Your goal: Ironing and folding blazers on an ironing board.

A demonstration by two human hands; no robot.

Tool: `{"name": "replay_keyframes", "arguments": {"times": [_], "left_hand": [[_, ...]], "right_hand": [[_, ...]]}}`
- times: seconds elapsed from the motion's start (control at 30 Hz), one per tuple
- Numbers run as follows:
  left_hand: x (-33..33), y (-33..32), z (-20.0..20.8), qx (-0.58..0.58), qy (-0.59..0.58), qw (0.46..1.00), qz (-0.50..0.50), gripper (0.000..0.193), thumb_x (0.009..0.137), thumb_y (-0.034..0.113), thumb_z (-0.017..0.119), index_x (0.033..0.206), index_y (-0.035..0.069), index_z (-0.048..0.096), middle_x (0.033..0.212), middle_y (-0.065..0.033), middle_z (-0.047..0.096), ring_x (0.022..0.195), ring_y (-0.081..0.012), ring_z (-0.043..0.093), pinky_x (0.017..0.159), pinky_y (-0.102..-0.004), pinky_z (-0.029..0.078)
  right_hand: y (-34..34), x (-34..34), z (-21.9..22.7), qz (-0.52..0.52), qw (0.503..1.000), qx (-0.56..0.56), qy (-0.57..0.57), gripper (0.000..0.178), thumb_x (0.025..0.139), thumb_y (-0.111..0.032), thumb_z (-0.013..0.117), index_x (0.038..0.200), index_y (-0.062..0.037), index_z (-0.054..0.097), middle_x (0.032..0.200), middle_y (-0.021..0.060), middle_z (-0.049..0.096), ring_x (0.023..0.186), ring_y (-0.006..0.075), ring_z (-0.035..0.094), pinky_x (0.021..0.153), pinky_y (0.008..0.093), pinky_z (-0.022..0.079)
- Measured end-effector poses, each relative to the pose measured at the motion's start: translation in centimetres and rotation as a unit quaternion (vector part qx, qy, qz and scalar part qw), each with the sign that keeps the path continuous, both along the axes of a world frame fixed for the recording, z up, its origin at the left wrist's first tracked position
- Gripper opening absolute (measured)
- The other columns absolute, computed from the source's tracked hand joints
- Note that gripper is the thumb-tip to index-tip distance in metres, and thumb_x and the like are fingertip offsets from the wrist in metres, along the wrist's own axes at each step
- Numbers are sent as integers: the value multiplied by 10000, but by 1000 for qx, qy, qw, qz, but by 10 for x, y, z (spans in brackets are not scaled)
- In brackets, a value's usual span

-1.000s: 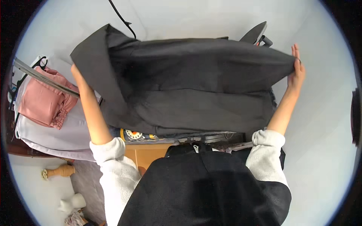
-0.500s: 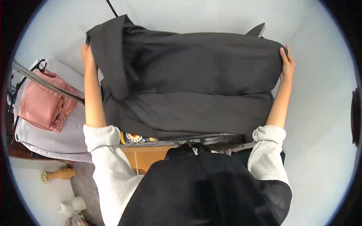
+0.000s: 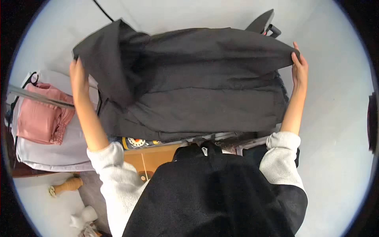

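A pair of dark grey trousers (image 3: 205,106) lies lengthwise across the surface in front of me, its upper layer raised by both hands. At the far left my left hand (image 3: 79,70) pinches a corner of the wider, folded end. My right hand (image 3: 299,63) grips the edge of the narrower end, thumb on the near side and fingers around the back. Between the hands the cloth stretches with loose creases, and its near half rests below as a second layer. An iron (image 3: 262,23) shows partly behind the cloth at the back right.
Folded pink clothing (image 3: 43,114) lies on a pale lilac cloth (image 3: 47,152) at the left, crossed by a metal rail (image 3: 39,97). A black cord (image 3: 103,10) runs at the back. A patterned item (image 3: 137,142) and brown box (image 3: 158,155) sit under the near edge.
My left hand has moved left and nearer with its corner. The right end of the cloth is now drawn to a narrower point, and more of the iron shows.
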State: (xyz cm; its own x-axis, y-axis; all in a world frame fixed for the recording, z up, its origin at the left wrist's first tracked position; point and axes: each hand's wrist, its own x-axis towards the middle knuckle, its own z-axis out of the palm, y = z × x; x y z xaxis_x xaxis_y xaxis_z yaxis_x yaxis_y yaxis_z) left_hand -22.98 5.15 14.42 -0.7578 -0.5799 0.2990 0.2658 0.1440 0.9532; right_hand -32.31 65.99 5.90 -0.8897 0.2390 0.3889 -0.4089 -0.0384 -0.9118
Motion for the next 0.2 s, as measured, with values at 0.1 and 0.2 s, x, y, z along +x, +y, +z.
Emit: {"name": "replay_keyframes", "arguments": {"times": [0.1,0.2], "left_hand": [[46,-10,-20,-151,-29,979,-132,447,937,281,460,1283,-2,469,1296,-108,482,1123,-200,507,965,-298,365],[58,-167,-96,-332,-227,915,0,825,796,351,672,1446,211,182,1280,-142,507,1160,-216,506,957,-298,363]], "right_hand": [[15,52,-28,29,996,73,-36,382,804,-51,628,1148,91,543,1353,119,440,1252,209,404,1073,342,234],[19,69,-61,139,969,177,-100,558,729,-139,714,1217,46,514,1352,119,441,1279,225,377,1110,396,139]]}}
